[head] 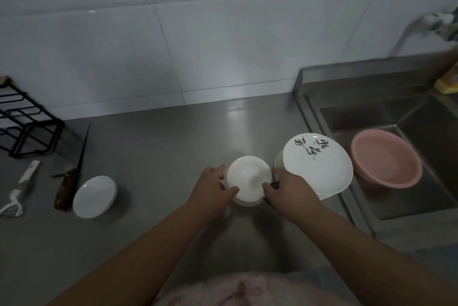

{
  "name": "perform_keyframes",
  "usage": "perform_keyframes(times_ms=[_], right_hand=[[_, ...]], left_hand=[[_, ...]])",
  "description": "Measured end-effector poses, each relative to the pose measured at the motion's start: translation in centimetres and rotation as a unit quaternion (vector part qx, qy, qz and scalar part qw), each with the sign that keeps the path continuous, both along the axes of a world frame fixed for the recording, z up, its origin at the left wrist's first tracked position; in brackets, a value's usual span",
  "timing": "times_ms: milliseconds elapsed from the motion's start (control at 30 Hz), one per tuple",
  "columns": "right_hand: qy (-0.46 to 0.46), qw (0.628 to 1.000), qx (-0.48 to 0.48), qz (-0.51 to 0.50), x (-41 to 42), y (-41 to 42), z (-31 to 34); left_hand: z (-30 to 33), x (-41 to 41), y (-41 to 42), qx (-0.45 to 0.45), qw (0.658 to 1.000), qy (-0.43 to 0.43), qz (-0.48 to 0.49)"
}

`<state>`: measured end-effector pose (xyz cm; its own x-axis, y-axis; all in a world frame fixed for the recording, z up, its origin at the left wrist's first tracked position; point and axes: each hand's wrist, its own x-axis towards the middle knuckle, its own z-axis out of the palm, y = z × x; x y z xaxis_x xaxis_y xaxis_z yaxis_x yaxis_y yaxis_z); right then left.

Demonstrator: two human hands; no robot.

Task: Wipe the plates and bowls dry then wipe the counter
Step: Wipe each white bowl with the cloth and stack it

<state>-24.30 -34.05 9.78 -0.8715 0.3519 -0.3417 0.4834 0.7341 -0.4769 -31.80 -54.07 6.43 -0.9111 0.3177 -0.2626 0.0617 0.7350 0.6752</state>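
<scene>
Nearest to me, both hands are closing on the small white bowl (248, 178) at the middle of the worktop (161, 152): the left hand (213, 188) is curling round its left rim, the right hand (285, 190) round its right. No cloth is showing in either, so the drying looks barely begun. Left of that bowl a stack of small plates (94, 196) is waiting; just right of it, lettered plates (317, 164); farther right, a pink basin (386, 158) in the sink (421, 206).

Bowl stack (248, 176) btwn small plates (94, 196) left, big plates (318, 164) right.
</scene>
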Motion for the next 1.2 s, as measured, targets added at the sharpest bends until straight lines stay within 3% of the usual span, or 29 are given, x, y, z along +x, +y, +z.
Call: perform_keyframes(times_ms=[233,333,767,1000,1200], right_hand=[[0.029,0.998,0.055,0.032,-1.9,-4.5,2.0],[0.034,0.998,0.032,0.038,-3.1,-7.6,1.6],[-0.058,0.988,-0.002,0.146,-9.3,-23.9,-2.2],[-0.091,0.977,-0.058,0.187,-11.7,-31.7,-4.8],[-0.063,0.979,-0.109,0.159,-12.6,-36.1,-6.1]], left_hand=[[1.0,-1.1,-6.4,0.0,0.999,0.03,0.009],[0.8,-1.8,-10.9,-0.014,0.999,0.034,0.033],[-1.8,-4.0,-31.8,-0.127,0.968,-0.024,0.214],[-2.9,-6.1,-36.1,-0.13,0.974,-0.049,0.18],[-3.7,-6.9,-37.1,-0.093,0.978,-0.04,0.181]])
